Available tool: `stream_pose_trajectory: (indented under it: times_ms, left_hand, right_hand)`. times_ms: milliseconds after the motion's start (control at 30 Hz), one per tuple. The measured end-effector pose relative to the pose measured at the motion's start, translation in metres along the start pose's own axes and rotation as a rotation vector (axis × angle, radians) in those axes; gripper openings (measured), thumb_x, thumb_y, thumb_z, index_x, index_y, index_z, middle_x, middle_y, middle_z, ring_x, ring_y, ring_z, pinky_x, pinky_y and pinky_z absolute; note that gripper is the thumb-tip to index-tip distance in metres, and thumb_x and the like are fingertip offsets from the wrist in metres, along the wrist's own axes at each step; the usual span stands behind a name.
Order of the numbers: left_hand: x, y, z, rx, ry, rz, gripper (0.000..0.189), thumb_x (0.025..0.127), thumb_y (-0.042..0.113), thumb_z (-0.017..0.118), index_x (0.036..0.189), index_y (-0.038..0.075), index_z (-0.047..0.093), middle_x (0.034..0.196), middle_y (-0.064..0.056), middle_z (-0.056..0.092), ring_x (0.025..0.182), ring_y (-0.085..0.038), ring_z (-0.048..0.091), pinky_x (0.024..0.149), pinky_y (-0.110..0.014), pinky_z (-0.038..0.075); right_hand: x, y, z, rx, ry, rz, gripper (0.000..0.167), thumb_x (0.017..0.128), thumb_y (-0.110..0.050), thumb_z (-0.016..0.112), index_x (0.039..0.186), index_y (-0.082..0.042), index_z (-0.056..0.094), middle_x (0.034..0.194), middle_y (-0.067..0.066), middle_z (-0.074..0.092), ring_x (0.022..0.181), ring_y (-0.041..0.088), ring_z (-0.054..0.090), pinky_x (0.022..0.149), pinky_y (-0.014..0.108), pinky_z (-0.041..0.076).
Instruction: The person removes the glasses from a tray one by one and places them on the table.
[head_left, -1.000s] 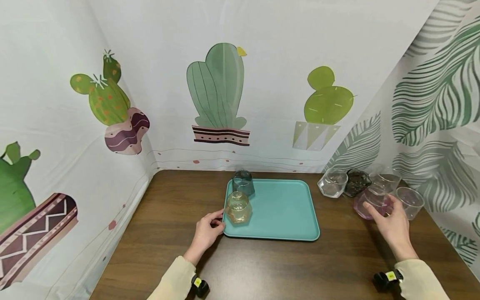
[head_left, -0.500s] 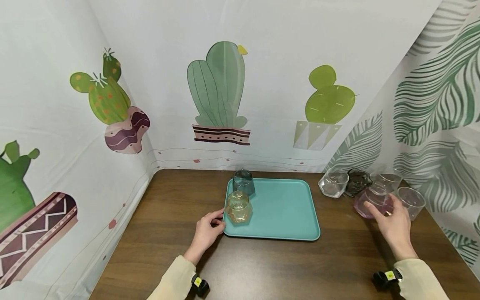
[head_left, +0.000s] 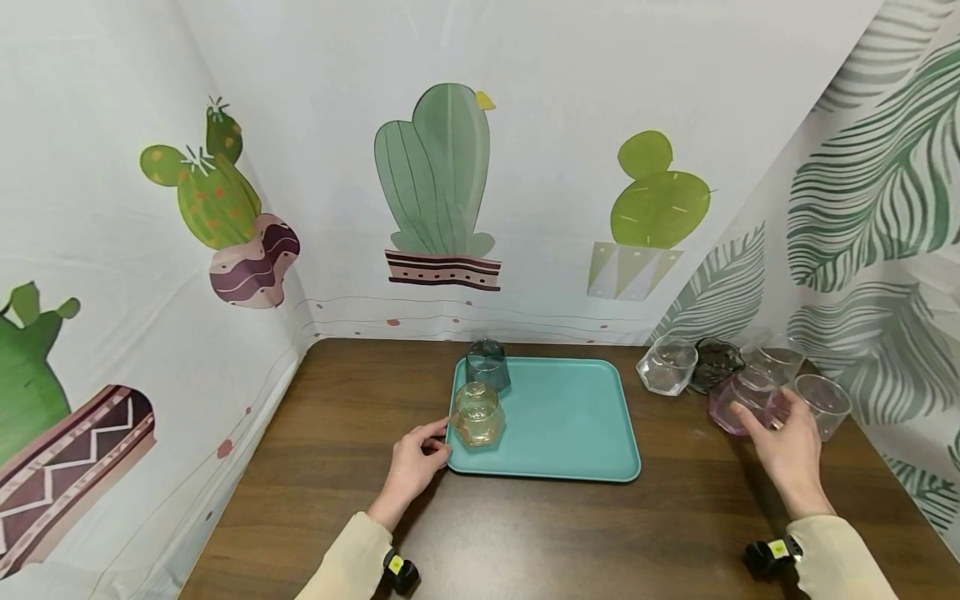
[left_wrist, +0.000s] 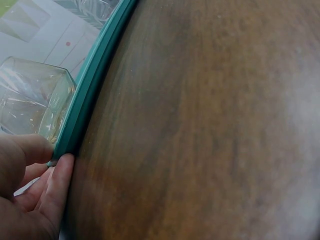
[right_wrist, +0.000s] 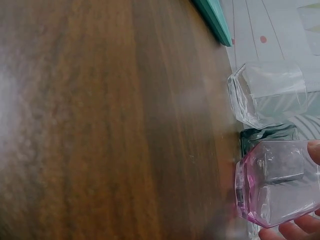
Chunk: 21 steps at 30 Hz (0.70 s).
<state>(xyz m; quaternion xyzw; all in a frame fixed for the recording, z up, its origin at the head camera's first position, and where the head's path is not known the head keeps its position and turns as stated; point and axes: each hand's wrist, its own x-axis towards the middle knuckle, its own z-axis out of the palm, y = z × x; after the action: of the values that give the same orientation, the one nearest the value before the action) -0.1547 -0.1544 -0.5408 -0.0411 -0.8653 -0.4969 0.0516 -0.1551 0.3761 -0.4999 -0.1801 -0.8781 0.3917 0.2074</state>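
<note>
In the head view a turquoise tray (head_left: 558,417) lies on the wooden table. On its left part stand a dark blue-grey glass (head_left: 487,367) and, nearer, an amber glass (head_left: 477,417). My left hand (head_left: 417,461) pinches the tray's left rim near the front corner; its thumb and fingertips show at the rim in the left wrist view. Off to the right, my right hand (head_left: 787,450) holds a pink-tinted glass (right_wrist: 275,182), thumb on one side and fingers on the other. The glass stands upright, its thick pink base at the tabletop. The right palm is outside the right wrist view.
Around the pink glass cluster a clear faceted glass (head_left: 667,367), a dark glass (head_left: 716,365) and clear glasses behind (head_left: 780,354) and to the right (head_left: 825,400). Printed cloth walls (head_left: 555,208) border the table's back and sides. Bare wood (head_left: 570,533) lies before the tray.
</note>
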Motion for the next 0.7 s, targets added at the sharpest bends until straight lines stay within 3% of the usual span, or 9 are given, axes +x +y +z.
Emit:
stream_pose_trajectory:
  times_ms: [700]
  left_hand:
    - [0.0011, -0.0032, 0.0007, -0.006, 0.002, -0.010, 0.044, 0.086, -0.001, 0.074, 0.130, 0.002, 0.072, 0.110, -0.010, 0.075, 0.089, -0.020, 0.071, 0.076, -0.023, 0.055]
  right_hand:
    - [0.0027, 0.0012, 0.0001, -0.010, -0.006, -0.001, 0.080, 0.093, -0.023, 0.072, 0.151, 0.017, 0.033, 0.139, 0.046, 0.044, 0.129, 0.060, 0.043, 0.112, 0.068, 0.034]
